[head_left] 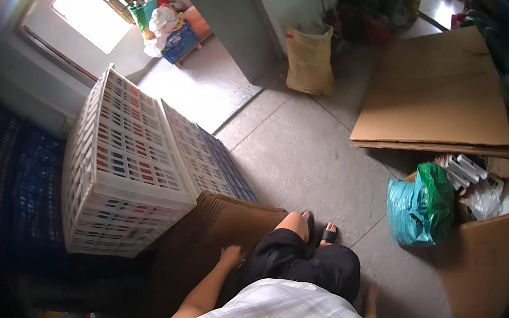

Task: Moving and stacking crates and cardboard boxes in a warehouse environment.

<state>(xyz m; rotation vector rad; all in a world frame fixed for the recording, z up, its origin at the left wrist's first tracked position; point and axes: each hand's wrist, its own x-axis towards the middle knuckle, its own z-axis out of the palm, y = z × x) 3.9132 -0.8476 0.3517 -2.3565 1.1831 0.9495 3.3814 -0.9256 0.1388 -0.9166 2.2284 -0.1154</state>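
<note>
Checked shirt (276,314) nearest, hands low at both sides

Brown cardboard (211,225) left of black shorts (330,267); left hand (232,256) overlaps it in view, fingers loosely curled, can't tell if touching or gripping. Right hand (371,296) dim, beside shorts, grip can't tell. White crate (141,189) just beyond cardboard; teal bag (406,210) on floor (299,145), right.

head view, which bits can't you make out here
All in the head view:
left hand: palm and any grip, hidden by its own back
right hand: fingers, too dim and blurred
near white crate: most contents, hidden by its slatted walls
yellow sack: contents, hidden by its sides
window: view outside, lost in glare
</note>
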